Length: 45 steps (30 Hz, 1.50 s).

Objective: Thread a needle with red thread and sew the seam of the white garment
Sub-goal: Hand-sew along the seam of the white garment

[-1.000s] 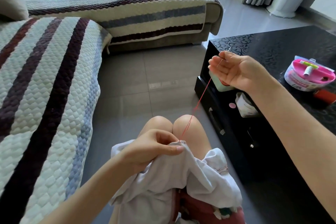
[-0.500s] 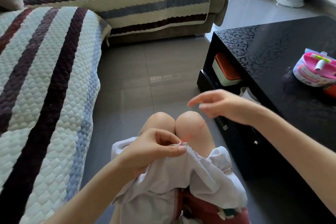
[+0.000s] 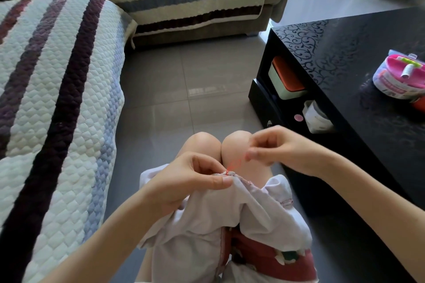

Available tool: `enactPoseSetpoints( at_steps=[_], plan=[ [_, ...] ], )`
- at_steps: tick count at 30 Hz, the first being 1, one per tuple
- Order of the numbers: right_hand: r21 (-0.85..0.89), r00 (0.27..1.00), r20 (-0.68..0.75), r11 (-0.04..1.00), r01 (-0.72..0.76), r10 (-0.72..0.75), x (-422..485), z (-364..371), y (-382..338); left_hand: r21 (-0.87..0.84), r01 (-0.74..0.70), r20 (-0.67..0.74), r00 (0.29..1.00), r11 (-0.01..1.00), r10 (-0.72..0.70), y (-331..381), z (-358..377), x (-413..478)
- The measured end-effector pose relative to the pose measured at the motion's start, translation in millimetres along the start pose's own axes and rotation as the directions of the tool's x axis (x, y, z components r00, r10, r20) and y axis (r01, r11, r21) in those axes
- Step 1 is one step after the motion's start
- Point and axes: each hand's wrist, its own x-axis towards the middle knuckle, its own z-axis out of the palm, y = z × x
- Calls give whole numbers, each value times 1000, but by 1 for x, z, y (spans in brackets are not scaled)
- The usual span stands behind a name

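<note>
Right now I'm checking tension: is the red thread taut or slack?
Slack. The thread forms a small loose loop between the seam pinched by the left hand and the right hand's fingers.

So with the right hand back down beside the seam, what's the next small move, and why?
Probably push the needle into the seam for another stitch. The left hand pinches the white garment at its edge, the red thread hangs slack in a short loop, and the right hand is pinched shut just beside it; the needle itself is too small to see.
</note>
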Motion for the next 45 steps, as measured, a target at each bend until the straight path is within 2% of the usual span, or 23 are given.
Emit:
enactPoseSetpoints(
  at_steps=[3,11,15,19,21,23,25,28,32,37,45],
  plan=[
    [120,992,-112,990,69,-56,2,-6,-12,30,15,0,1000,999,-15,3,2,-1],
    [226,962,-243,957,184,-127,18,-4,-53,51,14,-58,998,999,-11,6,12,-3],
    [179,929,-358,970,162,-89,22,-5,-58,34,13,-54,998,999,-11,4,12,-6],
    [194,858,-514,975,111,5,27,-4,-47,37,9,-60,998,999,-6,3,10,-7],
    [122,831,-555,990,66,13,26,2,-37,45,1,-60,998,999,2,2,10,-7],
    [32,870,-493,999,25,-6,20,12,-26,57,-4,-53,999,998,7,1,9,-8],
    [23,939,-344,1000,15,-7,9,20,-14,79,-6,-48,999,997,10,-2,7,-7],
    [-32,965,-214,989,147,-150,-7,32,-4,77,-13,-48,999,997,17,-6,3,-7],
    [-156,941,-182,954,258,-284,-15,43,7,45,-22,-25,999,999,23,-8,2,-5],
    [-97,966,-152,976,194,-207,-18,48,14,15,-37,-10,999,999,38,-10,3,-4],
    [-63,965,-167,979,194,-203,-23,53,13,16,-20,-17,1000,1000,20,-14,1,-3]
  ],
)
